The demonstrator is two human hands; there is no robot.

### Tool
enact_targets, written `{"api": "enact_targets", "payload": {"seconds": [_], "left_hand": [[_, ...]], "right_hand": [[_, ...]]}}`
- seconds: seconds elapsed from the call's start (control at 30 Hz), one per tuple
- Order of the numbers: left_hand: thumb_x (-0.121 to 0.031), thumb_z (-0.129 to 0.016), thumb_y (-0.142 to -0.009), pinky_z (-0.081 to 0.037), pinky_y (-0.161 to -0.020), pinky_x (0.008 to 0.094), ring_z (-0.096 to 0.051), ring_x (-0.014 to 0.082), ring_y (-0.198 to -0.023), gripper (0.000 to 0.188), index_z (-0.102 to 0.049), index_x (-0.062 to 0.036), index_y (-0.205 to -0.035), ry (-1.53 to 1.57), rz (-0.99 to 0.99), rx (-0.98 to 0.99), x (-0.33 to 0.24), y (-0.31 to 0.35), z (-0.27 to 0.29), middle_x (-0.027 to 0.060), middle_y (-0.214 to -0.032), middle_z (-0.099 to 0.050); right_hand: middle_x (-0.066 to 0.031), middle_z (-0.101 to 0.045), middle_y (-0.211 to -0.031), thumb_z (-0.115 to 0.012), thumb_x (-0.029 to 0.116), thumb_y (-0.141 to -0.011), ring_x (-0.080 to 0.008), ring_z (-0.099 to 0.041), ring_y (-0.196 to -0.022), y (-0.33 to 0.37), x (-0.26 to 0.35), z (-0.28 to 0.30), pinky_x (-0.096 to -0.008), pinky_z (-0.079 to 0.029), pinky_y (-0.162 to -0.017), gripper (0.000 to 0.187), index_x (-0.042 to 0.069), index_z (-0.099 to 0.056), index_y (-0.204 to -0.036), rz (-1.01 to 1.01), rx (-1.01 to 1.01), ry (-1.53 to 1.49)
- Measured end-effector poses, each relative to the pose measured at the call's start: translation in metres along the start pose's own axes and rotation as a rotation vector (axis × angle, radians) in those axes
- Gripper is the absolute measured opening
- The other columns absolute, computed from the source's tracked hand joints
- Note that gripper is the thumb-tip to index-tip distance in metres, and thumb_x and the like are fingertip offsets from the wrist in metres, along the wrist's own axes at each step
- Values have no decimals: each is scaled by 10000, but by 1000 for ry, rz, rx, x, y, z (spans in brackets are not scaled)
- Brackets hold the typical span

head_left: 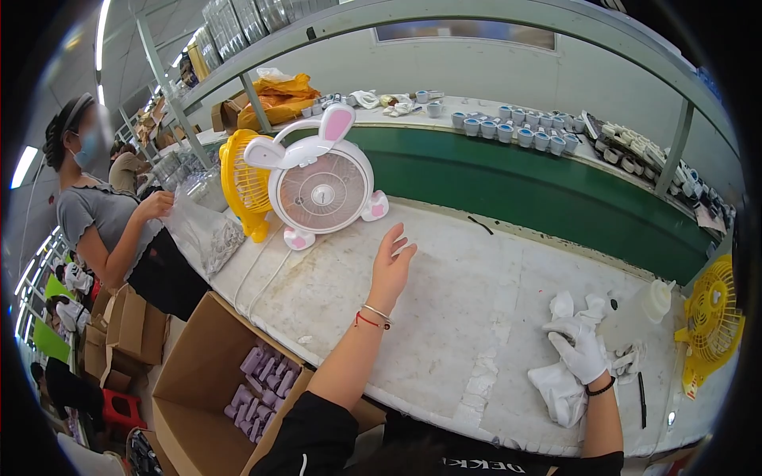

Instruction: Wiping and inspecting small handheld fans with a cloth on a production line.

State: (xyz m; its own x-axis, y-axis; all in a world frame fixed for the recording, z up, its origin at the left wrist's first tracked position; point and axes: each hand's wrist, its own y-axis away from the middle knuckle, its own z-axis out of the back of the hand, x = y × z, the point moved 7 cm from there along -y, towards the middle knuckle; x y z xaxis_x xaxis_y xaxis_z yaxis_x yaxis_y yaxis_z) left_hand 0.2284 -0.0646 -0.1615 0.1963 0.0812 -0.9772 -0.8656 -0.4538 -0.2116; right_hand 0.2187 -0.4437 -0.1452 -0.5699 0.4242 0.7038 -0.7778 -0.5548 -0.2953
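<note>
My left hand is bare and raised above the worktable, fingers apart with nothing in them. It is nearest to a white fan with pink-lined rabbit ears and pink-padded feet. Behind that fan, to its left, stands a yellow fan. At the right side of the table, my right hand wears a white glove. Its fingers are curled onto a crumpled white cloth, with more of the fabric bunched beyond them. A translucent plastic bottle stands just past this hand.
A carton of purple parts is at my lower left. A green-sided conveyor carries several blue-and-white cups beyond the worktable. Another yellow fan is at far right. A person stands left, holding a clear bag.
</note>
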Motion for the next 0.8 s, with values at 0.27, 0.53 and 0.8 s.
{"api": "enact_targets", "payload": {"seconds": [0.27,0.53,0.8], "left_hand": [[-125,-595,-916,-409,-1030,336,-463,233,-1288,525,-430,-45,-1408,-10,0,10,-4,3,-3,117,-1446,-436],[-120,-579,-922,-388,-1050,325,-468,213,-1282,491,-457,-46,-1393,-30,9,22,-4,4,-6,82,-1435,-460],[-60,-624,-894,-477,-928,306,-508,204,-1206,474,-492,-70,-1350,-119,-147,58,9,4,-3,65,-1385,-499]], "right_hand": [[-84,-665,-894,-637,30,-823,-224,-597,-789,-1,2,0,-305,-472,-716,184,43,-706,-993,3,-13,18],[-88,-664,-895,-640,34,-827,-226,-597,-787,0,5,2,-304,-472,-711,175,43,-705,-990,6,-16,16],[-120,-672,-959,-629,53,-860,-269,-633,-889,5,6,2,-332,-497,-797,176,41,-696,-1022,7,-5,40]]}}
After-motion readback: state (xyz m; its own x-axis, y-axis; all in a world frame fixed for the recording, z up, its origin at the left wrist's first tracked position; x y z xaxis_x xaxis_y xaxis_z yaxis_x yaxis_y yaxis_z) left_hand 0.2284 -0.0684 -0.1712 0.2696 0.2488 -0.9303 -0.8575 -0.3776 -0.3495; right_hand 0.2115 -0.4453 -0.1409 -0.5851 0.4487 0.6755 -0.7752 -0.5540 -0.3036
